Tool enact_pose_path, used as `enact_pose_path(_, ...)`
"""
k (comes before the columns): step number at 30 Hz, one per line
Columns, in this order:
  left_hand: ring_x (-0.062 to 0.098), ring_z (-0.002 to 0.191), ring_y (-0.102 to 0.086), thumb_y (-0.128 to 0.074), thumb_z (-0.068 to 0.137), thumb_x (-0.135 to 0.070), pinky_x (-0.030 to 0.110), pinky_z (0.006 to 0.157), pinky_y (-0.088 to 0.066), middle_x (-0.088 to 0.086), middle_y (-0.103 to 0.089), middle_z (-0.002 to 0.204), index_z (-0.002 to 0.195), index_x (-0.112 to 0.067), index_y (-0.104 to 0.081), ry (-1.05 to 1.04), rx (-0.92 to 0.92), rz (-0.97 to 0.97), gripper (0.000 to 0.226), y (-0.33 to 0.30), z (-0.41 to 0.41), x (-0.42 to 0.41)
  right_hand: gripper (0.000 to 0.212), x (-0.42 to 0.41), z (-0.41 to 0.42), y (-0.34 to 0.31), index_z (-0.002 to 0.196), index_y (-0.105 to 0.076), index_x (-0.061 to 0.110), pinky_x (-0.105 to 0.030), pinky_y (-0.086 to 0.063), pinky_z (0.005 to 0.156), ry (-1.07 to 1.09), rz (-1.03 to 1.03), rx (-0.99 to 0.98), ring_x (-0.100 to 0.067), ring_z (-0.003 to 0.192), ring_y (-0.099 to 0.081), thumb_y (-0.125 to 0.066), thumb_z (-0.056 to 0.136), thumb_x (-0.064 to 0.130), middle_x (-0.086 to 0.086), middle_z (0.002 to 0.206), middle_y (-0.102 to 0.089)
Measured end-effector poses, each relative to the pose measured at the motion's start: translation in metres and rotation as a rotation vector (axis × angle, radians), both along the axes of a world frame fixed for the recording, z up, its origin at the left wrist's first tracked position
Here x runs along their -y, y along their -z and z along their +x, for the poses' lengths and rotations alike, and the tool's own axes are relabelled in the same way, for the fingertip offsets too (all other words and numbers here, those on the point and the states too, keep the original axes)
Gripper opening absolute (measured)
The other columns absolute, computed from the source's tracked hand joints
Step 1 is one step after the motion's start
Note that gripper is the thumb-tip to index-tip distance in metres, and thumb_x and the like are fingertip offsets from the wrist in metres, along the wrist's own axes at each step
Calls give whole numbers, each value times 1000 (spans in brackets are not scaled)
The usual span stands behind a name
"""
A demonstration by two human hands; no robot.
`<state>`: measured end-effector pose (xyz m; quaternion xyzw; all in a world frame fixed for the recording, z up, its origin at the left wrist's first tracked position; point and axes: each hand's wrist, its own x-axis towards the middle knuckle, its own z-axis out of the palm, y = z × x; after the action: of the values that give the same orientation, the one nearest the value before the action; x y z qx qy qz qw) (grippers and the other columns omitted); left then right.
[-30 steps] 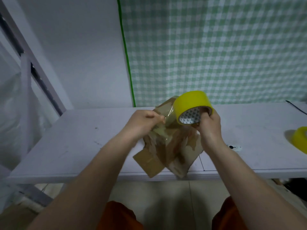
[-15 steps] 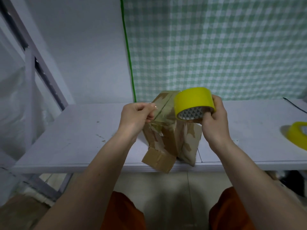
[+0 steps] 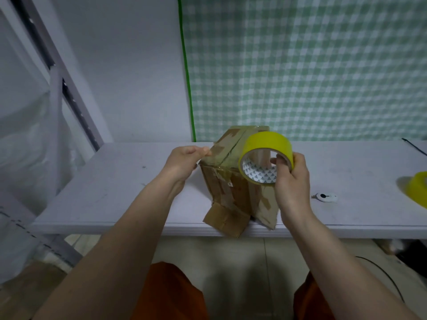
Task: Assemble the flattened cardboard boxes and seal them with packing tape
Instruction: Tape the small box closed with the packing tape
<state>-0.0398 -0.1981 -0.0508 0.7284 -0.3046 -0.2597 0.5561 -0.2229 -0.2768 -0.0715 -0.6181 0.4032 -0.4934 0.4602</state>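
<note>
A worn brown cardboard box (image 3: 227, 188) stands on the white table (image 3: 124, 181) near its front edge, with loose flaps hanging over the edge. Its top shows a centre seam and old tape patches. My right hand (image 3: 292, 181) grips a yellow roll of packing tape (image 3: 265, 155), thumb inside the core, just above the box's right side. My left hand (image 3: 184, 161) pinches the free end of a clear strip of tape at the box's upper left corner. The strip stretches across the box top between my hands.
A second yellow tape roll (image 3: 418, 189) lies at the table's right edge. A small white cutter (image 3: 324, 197) rests right of the box. A black cable (image 3: 413, 146) crosses the far right corner. Metal shelving with plastic sheeting (image 3: 27, 139) stands left. A green checked curtain (image 3: 312, 65) hangs behind.
The box has been turned upright, its top now facing me. My hands have spread apart, drawing out more tape over the top. The view has shifted slightly.
</note>
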Motion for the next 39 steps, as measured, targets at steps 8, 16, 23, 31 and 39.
enact_pose_path(8,15,90,-66,-59,95,-23,30,85,-48,0,-71,85,71,-18,-67,-41,-55,-20,25,12,-29,-4,14,20,-10,9,88,-50,30,-54,-51,88,7,97,26,-23,98,-64,-42,98,24,-7,99,-69)
enact_pose_path(16,9,89,-60,-58,96,-23,20,81,-45,-3,-69,93,74,-22,-69,-151,-41,-119,25,15,-53,-1,24,39,-40,-6,99,-54,8,-13,-45,69,-58,-162,-183,4,76,-58,-37,90,-7,5,81,-64)
enact_pose_path(23,7,57,-52,-62,93,-17,22,70,-53,-8,-58,56,72,-14,-69,-250,-48,-163,22,20,-40,-16,45,35,-57,-6,123,-49,4,-27,-33,70,-28,-399,-456,-20,88,-46,-40,83,-15,-5,100,-51)
enact_pose_path(31,12,71,-60,-66,91,-23,31,81,-54,-7,-65,70,66,-24,-67,-268,53,-52,25,21,-37,-10,62,43,-53,-20,136,-47,15,-31,-35,79,14,-526,-542,-29,108,-48,-45,82,-14,-13,125,-50)
enact_pose_path(39,21,80,-65,-70,88,-27,39,87,-55,-5,-65,72,62,-26,-63,-362,67,3,27,22,-26,-5,73,47,-30,-37,142,-42,19,-34,-26,60,71,-756,-685,-30,91,-45,-43,77,-16,-15,105,-48)
